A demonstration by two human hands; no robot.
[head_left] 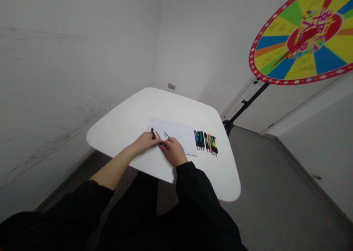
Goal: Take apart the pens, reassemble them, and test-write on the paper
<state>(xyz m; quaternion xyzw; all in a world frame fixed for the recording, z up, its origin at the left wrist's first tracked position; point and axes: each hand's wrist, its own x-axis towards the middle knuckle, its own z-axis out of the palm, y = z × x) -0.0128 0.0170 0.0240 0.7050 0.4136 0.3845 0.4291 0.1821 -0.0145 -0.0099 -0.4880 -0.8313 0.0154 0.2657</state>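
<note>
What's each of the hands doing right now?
Left hand: closed on a pen.
Right hand: fingers curled beside the pen; hold cannot be told.

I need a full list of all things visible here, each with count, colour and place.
table: one, white, centre, in the wall corner
sheet of paper: one, white, on the table beyond the hands
pens in a row: about eight, blue, green, black, pink, yellow, on the table right of the paper
pen: one, white with black end, in the left hand
thin dark piece: one, sticking up at the right hand, too small to identify
prize wheel: one, multicoloured, red rim, top right, on a black stand
wall patch: one, beige, behind the table
floor: grey
left hand: bare forearm, gripping the pen
right hand: black sleeve, fingers meeting the left hand
</note>
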